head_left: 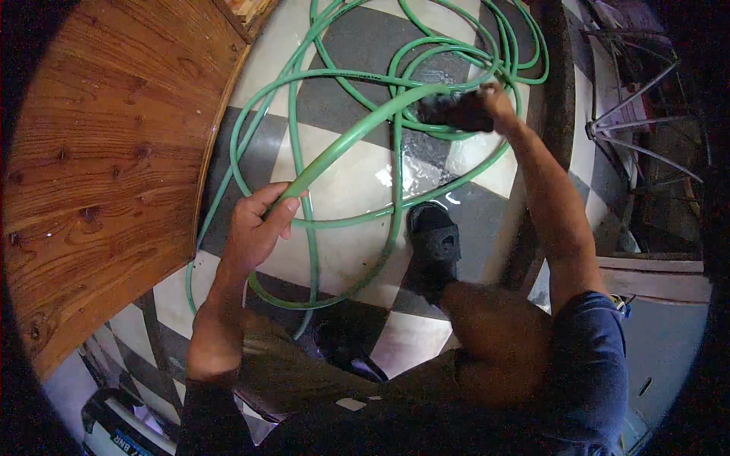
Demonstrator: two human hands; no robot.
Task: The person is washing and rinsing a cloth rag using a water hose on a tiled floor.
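The long green flexible hose (342, 144) arches above the black-and-white checkered floor (346, 182), its slack lying in loose loops. The bare left hand (258, 224) grasps it, thumb on top; its far end nears a blurred dark object (465, 115), which the bare right hand (502, 110) appears to clasp. Good handling likely means keeping that arch unkinked, the end steady, and the black slide sandal (437, 239) clear of loops.

The view is dim (wet floor (417, 179) glinting) and grainy.
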